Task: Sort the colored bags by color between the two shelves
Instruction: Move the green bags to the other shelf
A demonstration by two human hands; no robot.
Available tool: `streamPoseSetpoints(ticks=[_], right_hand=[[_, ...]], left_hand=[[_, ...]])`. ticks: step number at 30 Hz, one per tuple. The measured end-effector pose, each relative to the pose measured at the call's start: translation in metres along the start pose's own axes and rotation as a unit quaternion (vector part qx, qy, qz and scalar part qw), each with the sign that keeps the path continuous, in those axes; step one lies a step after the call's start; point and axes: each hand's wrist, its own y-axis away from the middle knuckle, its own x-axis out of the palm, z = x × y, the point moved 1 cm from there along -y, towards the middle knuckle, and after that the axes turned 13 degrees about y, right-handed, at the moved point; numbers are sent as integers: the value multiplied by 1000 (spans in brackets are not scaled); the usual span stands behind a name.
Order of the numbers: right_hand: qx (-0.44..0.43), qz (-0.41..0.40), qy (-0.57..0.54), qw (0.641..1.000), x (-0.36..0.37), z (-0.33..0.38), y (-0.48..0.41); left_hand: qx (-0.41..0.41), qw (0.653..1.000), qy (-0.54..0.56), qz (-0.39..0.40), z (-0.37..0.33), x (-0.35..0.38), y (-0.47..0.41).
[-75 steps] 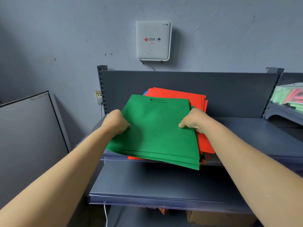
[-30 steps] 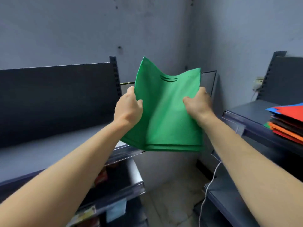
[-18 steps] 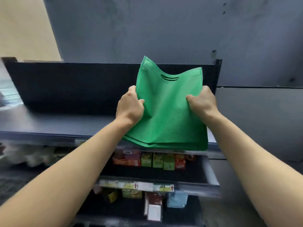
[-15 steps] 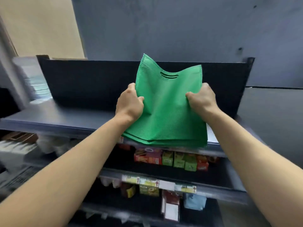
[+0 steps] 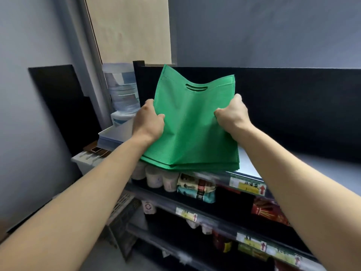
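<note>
Green bags (image 5: 193,132) hide left hand's (image 5: 149,123), right hand's (image 5: 232,116) fingers.

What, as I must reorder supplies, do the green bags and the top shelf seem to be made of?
The green bags look like non-woven fabric, matte: fine dotted texture, stitched top edge, soft creases. The top shelf is probably painted metal: smooth grey, with a light sheen near its front edge.

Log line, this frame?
green bags: held over shelf | left hand: grips green bags | right hand: grips green bags | set down: unclear
</note>
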Motion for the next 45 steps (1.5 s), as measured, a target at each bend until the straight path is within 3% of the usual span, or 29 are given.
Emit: streamPoseSetpoints(ticks=[12, 19, 33, 38, 45], right_hand=[[-18, 102, -38, 994, 108, 46, -72], [-2, 139, 15, 990, 171, 79, -106], [116, 110, 131, 979, 302, 142, -152], [138, 183, 233, 945, 329, 135, -150], [150, 200, 344, 905, 341, 122, -155]], left_hand=[[-55, 997, -43, -42, 80, -29, -76], [-68, 995, -65, -22, 139, -38, -132], [-57, 989, -60, 125, 272, -54, -275], [-124, 955, -114, 246, 318, -37, -289], [-143, 919, -166, 327, 334, -28, -299]])
